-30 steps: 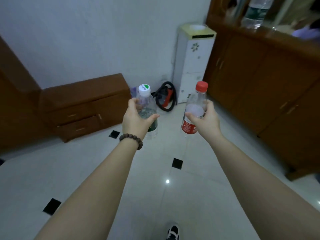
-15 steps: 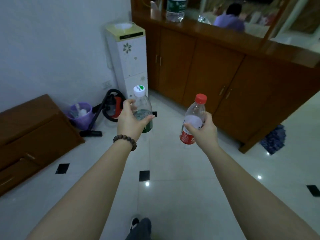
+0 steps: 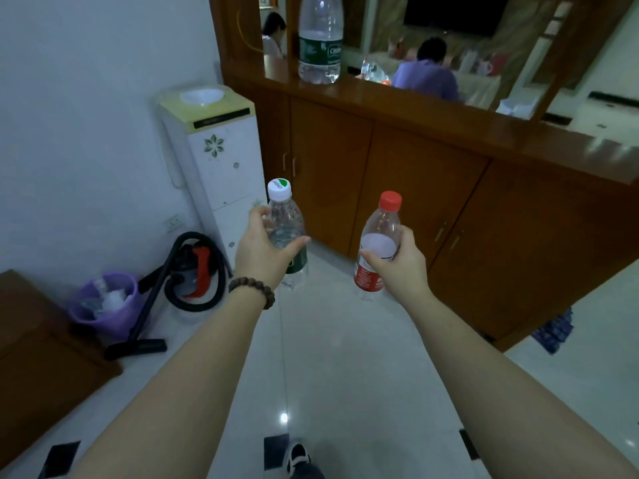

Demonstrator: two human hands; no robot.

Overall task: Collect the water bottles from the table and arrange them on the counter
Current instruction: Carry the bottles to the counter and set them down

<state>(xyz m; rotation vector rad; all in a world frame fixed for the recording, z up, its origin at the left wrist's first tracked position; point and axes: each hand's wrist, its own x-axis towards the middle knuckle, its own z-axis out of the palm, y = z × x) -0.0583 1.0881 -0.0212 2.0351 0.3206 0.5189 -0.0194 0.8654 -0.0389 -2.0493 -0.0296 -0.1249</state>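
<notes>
Fingers of the left hand wrap a clear green-labelled bottle, white cap up; the right hand grips a red-capped bottle, both upright, short of the tabletop, where a third bottle stands.

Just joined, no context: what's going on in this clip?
A person is carrying two water bottles toward a wooden counter. The left hand holds a white-capped bottle, the right hand a red-capped bottle, both upright above the floor. One large bottle already stands on the counter.
</notes>
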